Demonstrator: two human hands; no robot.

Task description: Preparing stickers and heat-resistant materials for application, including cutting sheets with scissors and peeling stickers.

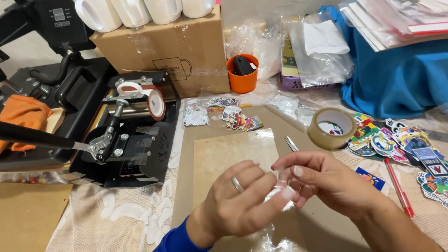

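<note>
Pinching with both hands, the person held a small piece of clear thin plastic film (279, 186) above a brown cardboard sheet with a glossy transparent cover (233, 149). The left hand (242, 200), with a silver ring on one finger, was closed around the film from below, and the right hand (322, 179) gripped its upper edge between thumb and fingertips. The film looked very light, soft and slippery, so I judge it would crumple easily and was best taken at its edge with the fingertips, as both hands did.

A roll of clear adhesive tape (332, 128) stood just beside the right hand, and metal tweezers (291, 143) lay near it on the cardboard. A spread of colourful die-cut stickers (401, 144) covered the table at the right, with a red pen (398, 186) lying across them. More small stickers (233, 119) lay at the far end of the cardboard.

Behind them stood a large brown cardboard box with a printed mug outline (172, 46), and white mugs (140, 11) rested on top of it. An orange plastic cup (242, 74) stood beside the box, next to clear plastic bags (317, 51) over a purple basket. At the left sat a black mug heat press (126, 126) with a white mug in it.
</note>
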